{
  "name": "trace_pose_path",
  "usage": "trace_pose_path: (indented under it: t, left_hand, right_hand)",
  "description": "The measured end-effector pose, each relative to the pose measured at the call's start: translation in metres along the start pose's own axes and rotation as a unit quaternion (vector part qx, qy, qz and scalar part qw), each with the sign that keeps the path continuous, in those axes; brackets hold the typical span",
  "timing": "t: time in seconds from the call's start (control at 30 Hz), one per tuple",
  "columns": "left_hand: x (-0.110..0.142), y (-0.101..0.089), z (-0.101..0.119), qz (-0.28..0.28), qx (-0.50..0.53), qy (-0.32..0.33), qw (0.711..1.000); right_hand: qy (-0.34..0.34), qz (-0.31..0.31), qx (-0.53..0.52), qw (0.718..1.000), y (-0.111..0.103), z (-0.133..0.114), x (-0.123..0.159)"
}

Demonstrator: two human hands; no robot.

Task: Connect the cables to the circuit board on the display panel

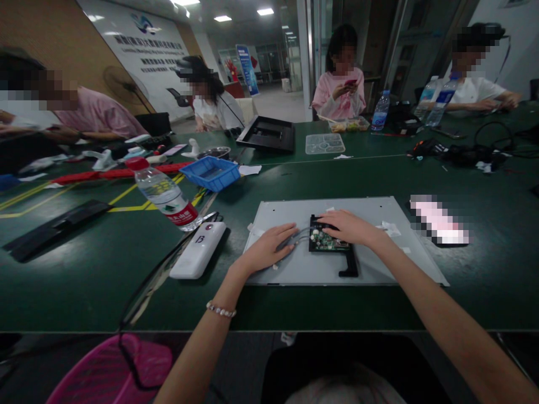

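Note:
A flat grey panel [381, 213], like the back of a screen, lies before me on the table. On its middle sits a green circuit board [322, 240] with a black plastic bracket [348, 264]. My left hand [272, 244] rests on the panel's left part with fingers stretched out, over thin grey cables [300, 235] that run to the board. Fingers of my right hand [349, 225] are stretched out over the board's upper right part and cover some of it. Neither hand appears to grasp anything. Bits of white tape [391, 228] stick to the panel.
Left of the panel are a white power bank [199, 249], a red-capped water bottle [168, 196] and a blue basket [211, 174]. A lit phone [440, 220] lies to the right. A black plastic housing [269, 134] stands farther back. Several people sit around the table.

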State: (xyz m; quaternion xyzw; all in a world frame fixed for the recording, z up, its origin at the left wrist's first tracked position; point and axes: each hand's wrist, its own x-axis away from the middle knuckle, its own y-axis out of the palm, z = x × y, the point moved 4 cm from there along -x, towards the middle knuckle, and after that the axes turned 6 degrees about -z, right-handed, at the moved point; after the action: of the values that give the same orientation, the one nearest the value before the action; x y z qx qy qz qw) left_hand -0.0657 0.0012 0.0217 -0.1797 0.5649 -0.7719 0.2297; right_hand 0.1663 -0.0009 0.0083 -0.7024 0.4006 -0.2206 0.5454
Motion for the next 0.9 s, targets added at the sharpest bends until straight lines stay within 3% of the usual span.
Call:
trace_pose_path:
  t: [0.13, 0.4, 0.67, 0.9]
  left_hand:
    - [0.0, 0.001, -0.001, 0.0, -0.001, 0.003, 1.0]
    - [0.0, 0.001, -0.001, -0.001, -0.004, 0.003, 1.0]
    - [0.0, 0.0, 0.0, 0.003, -0.008, 0.005, 1.0]
    - [0.0, 0.0, 0.0, -0.001, -0.007, 0.006, 1.0]
  right_hand:
    - [-0.005, 0.01, 0.001, 1.0, -0.005, 0.002, -0.002]
    - [0.057, 0.015, 0.02, 0.998, -0.01, 0.02, 0.002]
    - [0.06, 0.02, -0.03, 0.998, -0.013, 0.028, 0.007]
    - [0.098, 0.082, -0.096, 0.987, -0.02, 0.047, 0.013]
